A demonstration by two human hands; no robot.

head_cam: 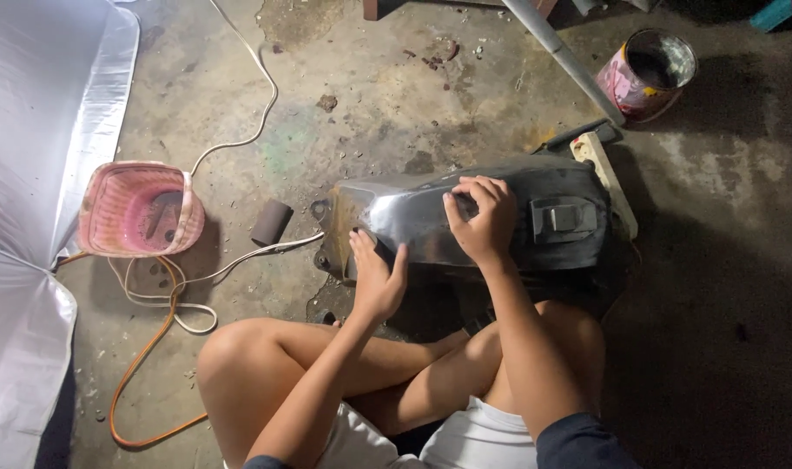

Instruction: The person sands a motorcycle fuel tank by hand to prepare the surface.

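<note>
A dark metal motorcycle fuel tank (pixel 413 217) lies on its side on the concrete floor in front of my crossed legs, with a dark rubbery pad and bracket (pixel 565 217) at its right end. My left hand (pixel 377 276) presses flat against the tank's near lower side, fingers spread. My right hand (pixel 481 215) rests on top of the tank with fingers curled over a small piece I cannot make out, possibly sandpaper.
A pink plastic basket (pixel 140 208) sits to the left, with white and orange cables (pixel 166 300) looping beside it. A small dark cylinder (pixel 272 222) lies near the tank. A paint can (pixel 648 74) and a grey pole (pixel 561 52) stand at upper right. Silver sheeting (pixel 31 174) covers the left.
</note>
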